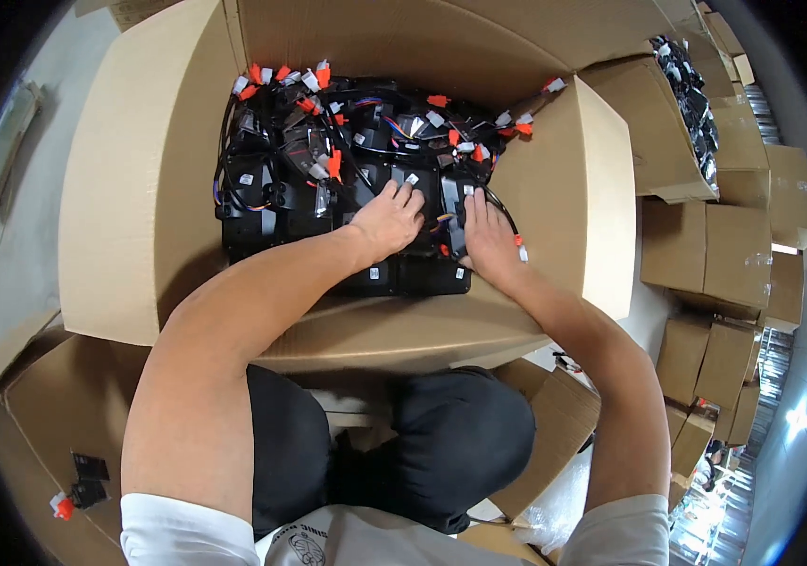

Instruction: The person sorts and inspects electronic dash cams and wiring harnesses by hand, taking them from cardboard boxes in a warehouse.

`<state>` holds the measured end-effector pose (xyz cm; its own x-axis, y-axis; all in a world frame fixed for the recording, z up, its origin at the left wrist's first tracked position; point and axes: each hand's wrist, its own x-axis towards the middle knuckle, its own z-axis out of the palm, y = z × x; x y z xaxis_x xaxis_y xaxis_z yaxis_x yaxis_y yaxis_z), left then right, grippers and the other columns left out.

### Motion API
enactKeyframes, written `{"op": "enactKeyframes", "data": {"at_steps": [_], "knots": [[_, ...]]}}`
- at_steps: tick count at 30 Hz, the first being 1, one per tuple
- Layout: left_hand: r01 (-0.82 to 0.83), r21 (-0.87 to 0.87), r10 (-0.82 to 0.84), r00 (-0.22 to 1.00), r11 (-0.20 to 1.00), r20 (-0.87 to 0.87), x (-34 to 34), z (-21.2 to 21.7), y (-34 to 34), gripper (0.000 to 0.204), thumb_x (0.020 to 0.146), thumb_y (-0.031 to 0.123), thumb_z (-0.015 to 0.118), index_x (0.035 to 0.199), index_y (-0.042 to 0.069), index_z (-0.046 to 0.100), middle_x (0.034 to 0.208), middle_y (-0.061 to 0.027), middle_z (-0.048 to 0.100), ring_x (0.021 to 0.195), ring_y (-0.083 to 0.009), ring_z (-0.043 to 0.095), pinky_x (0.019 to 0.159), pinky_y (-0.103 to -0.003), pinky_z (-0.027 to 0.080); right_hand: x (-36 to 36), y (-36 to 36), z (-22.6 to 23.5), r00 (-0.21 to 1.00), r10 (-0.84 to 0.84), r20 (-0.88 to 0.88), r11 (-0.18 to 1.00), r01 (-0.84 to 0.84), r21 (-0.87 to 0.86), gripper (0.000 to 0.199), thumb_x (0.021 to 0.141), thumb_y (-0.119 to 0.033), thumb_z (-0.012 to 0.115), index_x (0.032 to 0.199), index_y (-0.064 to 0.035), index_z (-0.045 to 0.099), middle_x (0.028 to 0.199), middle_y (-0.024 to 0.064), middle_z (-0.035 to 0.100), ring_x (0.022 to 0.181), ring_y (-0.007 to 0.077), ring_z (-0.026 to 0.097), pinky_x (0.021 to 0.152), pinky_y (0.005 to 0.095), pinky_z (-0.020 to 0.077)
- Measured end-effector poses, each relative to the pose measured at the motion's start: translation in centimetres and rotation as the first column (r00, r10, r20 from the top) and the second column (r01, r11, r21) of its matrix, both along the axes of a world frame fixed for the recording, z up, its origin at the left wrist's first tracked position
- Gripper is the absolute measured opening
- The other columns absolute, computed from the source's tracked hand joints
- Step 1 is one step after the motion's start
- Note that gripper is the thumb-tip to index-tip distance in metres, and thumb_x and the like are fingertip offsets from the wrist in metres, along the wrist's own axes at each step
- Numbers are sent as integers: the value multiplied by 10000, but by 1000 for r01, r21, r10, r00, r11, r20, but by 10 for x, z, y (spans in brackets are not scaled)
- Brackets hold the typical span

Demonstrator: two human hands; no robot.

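A large open cardboard box stands before my knees, packed with black plastic device units that trail black cables with red and white connectors. My left hand lies on top of the units near the middle, fingers slightly bent and apart. Close to the box's right wall, my right hand rests with straight fingers against the side of a black unit. A black cable with a red-and-white plug runs beside that hand. The underside of this unit and part of my right thumb are hidden.
Stacked cardboard boxes line the right side, one open carton holding dark parts. At lower left, another open box contains a small black part with a red-and-white plug. Clear plastic wrap lies beside my right arm.
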<state>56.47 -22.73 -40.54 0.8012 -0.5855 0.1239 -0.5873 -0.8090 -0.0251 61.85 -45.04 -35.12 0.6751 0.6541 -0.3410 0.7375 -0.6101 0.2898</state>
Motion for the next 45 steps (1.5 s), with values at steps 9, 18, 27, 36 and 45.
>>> {"op": "enactKeyframes", "data": {"at_steps": [9,18,27,36,45], "knots": [[11,-44,-17,987,999,-159,-5,47,40,640,691,391,826,1176,47,589,1275,-162,547,1279,-306,473,1052,-478,364,0,23,-10,988,-93,-124,987,108,122,1187,543,-361,948,1378,127,258,1379,344,378,1204,459,520,986,452,482],[-194,-392,262,957,899,126,-183,304,207,406,808,265,762,1113,29,636,1156,-135,617,1142,-305,573,1001,-417,434,31,-31,2,947,-16,-322,968,96,233,489,756,-231,772,1093,64,575,1133,271,582,1117,428,556,966,478,461],[-927,-366,939,48,-85,-341,-580,255,366,312,885,262,654,855,-48,671,697,-108,620,709,-191,608,680,-372,493,-64,33,118,806,-40,-591,877,312,366,390,879,-230,655,1120,74,620,786,134,626,743,176,617,699,340,496],[-830,36,708,-496,-557,-503,-638,86,366,565,785,458,721,932,-88,702,968,-283,698,984,-418,671,843,-458,535,-81,-13,112,800,-134,-584,667,509,544,340,1024,-269,503,942,33,637,748,70,617,724,120,589,688,290,483],[-655,-319,512,-122,-686,-850,-621,68,383,144,835,112,584,883,-14,633,877,-150,695,763,-199,691,647,-338,565,-85,11,137,810,-152,-567,753,466,464,371,1013,-297,517,979,46,656,780,68,644,714,135,584,686,300,479]]}}
